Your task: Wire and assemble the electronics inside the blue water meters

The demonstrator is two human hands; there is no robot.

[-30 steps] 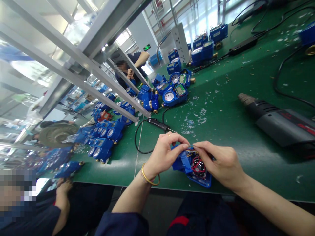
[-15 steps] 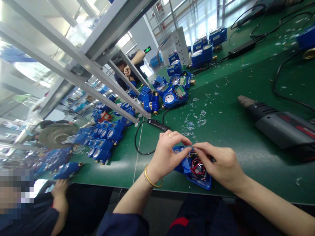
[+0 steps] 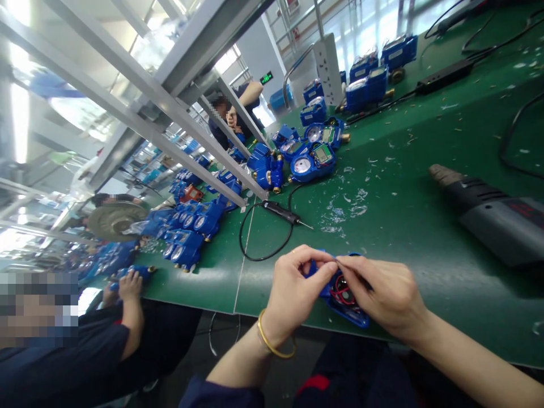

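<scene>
A blue water meter housing [image 3: 349,315] lies at the table's near edge with its cavity facing up, and red wires [image 3: 340,288] are coiled inside it. Over its upper part, my left hand [image 3: 297,292] pinches with thumb and forefinger. My right hand [image 3: 389,290] pinches from the other side, its fingertips meeting those of the left. Whatever the fingertips hold is too small and too covered to make out. Beyond my hands lies a black corded tool [image 3: 280,212] with a thin metal tip.
A heat gun [image 3: 497,215] lies to the right on the green table [image 3: 403,209]. Several blue meters [image 3: 312,161] stand ahead, with more to the left beyond a metal rack [image 3: 216,150]. At left, a co-worker's hand [image 3: 131,284] is on another meter. Plastic scraps [image 3: 348,201] litter the tabletop.
The view has shifted slightly, moving most things right. My hands stay pinched together over the housing, with the left drawn in closer. The co-worker's hand at left has risen onto a meter.
</scene>
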